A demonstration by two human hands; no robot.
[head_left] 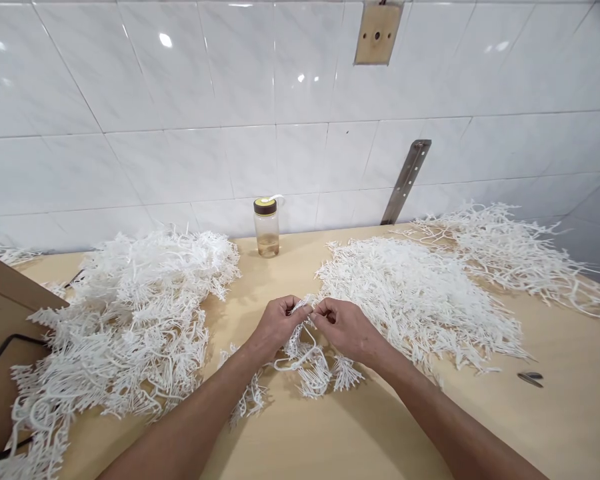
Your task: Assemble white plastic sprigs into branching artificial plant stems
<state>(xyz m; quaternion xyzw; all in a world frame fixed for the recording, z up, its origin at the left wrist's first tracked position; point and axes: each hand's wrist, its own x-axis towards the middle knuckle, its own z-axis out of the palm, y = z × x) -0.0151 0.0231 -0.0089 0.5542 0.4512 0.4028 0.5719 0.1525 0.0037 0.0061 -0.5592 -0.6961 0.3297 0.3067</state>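
My left hand (280, 321) and my right hand (344, 325) meet over the middle of the table, fingertips pinched close together. Between them is a white branching plastic strand (300, 348) with tufted ends; its stem loops down below my hands. Several tufts (315, 379) hang or lie just under the hands, and I cannot tell which of them belong to the held piece. What sits exactly at my right fingertips is too small to make out, but they press at the strand's top. Another tuft (250, 399) lies beside my left forearm.
A large pile of white tufted strands (145, 300) spreads on the left, another pile (410, 293) on the right, with thin bare branches (515, 247) behind it. A bottle (267, 230) stands near the tiled wall. Small metal snips (531, 379) lie right. A brown box (10, 333) stands left.
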